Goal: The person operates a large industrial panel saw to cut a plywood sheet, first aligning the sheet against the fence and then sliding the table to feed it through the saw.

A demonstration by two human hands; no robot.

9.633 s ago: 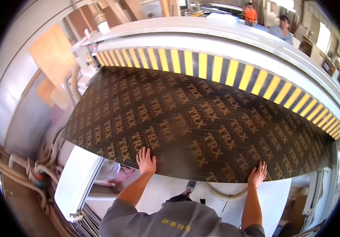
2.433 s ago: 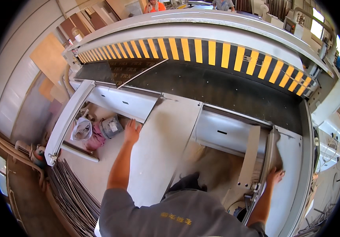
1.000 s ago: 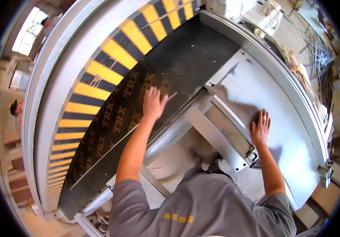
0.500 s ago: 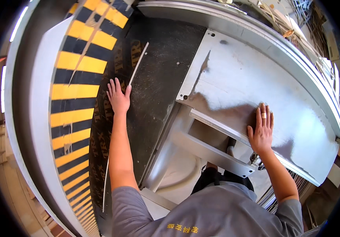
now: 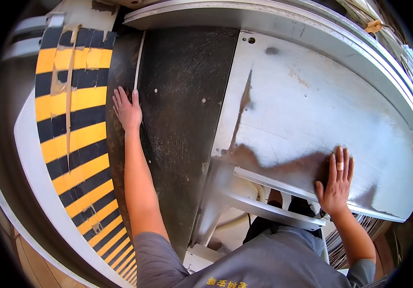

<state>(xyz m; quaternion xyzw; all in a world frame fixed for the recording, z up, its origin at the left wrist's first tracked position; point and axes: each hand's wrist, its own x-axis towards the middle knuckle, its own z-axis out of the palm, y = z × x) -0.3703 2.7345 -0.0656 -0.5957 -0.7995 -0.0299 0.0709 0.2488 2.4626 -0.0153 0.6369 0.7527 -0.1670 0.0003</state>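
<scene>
My left hand (image 5: 129, 113) lies palm down with fingers spread on a dark brown board (image 5: 120, 65) at the left of the black work surface (image 5: 185, 72). A thin pale strip or board edge (image 5: 140, 57) runs forward from beside its thumb; I cannot tell which it is. The hand and forearm hide the rest of that line. My right hand (image 5: 337, 185) rests flat on the grey metal tabletop (image 5: 302, 105), near its front edge. Its fingers are stretched out, and one wears a pale band. Neither hand holds anything.
A yellow-and-black striped guard (image 5: 89, 129) stands along the left of the board. A metal rail (image 5: 187, 18) borders the far side. In front, a metal frame bar (image 5: 273, 210) juts out below the tabletop. A bundle of thin strips (image 5: 355, 235) lies below right.
My left hand has moved forward along the black surface, and the pale line now reaches the far rail. My right hand stays flat on the metal. The whole view has turned and shifted.
</scene>
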